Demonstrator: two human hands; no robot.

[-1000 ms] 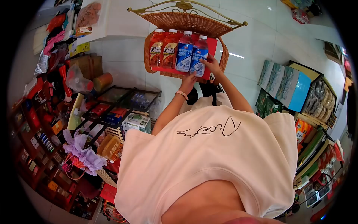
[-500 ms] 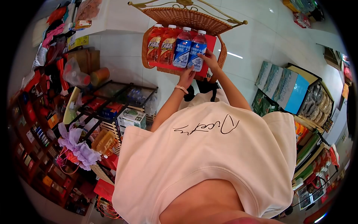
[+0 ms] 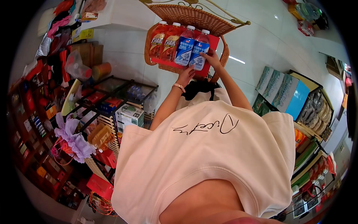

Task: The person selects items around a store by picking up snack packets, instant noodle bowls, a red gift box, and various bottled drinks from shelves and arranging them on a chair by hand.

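Observation:
Four bottles lie side by side on a red board point(image 3: 212, 61) on a wicker chair point(image 3: 223, 52). Two on the left are orange-red bottles point(image 3: 156, 41) with gold labels; to their right are a blue-labelled bottle point(image 3: 184, 48) and the rightmost blue-labelled bottle point(image 3: 199, 54). My left hand point(image 3: 185, 76), with a band on the wrist, has its fingers closed at the lower end of the rightmost bottle. My right hand point(image 3: 212, 59) grips that same bottle from its right side. The undersides of both hands' fingers are partly hidden.
A dark metal rack point(image 3: 112, 87) with packages stands to the left, near purple wrapping point(image 3: 72, 140). On the right are blue boxes point(image 3: 285, 93) and a tray of bundled goods point(image 3: 315, 110). Shelves point(image 3: 33, 138) fill the far left.
The view has shifted slightly, so the chair and bottles appear a little further right than half a second ago. My hands remain at the rightmost bottle.

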